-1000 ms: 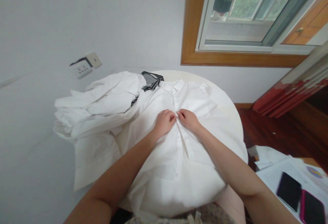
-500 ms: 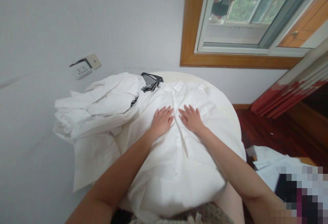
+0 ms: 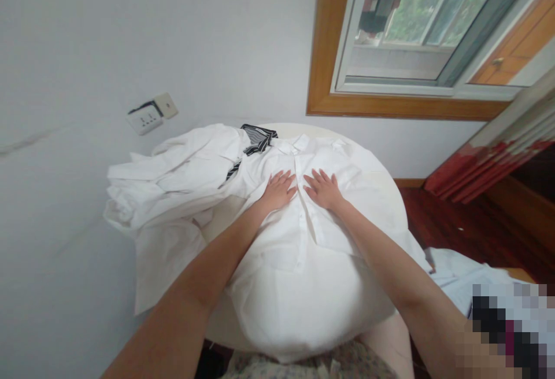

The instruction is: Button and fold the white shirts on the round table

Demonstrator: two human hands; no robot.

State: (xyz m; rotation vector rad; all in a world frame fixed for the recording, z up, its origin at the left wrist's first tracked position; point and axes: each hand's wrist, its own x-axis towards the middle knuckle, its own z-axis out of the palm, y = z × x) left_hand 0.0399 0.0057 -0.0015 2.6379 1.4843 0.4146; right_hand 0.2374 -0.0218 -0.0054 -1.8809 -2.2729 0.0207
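Note:
A white button-up shirt lies spread front-up on a round white table, collar toward the wall. My left hand rests flat on the shirt's chest, left of the button placket, fingers stretched out. Just right of the placket my right hand also lies flat with fingers spread. Neither hand holds anything. The hem of the shirt hangs over the table's near edge.
A heap of more white garments with a black-and-white striped piece sits at the table's left, against the wall. A wall socket is above it. A wood-framed window is to the right. Papers lie at lower right.
A second ago both hands were pinching at a button on the placket. They have since let go and now lie flat and open on the shirt on either side of it.

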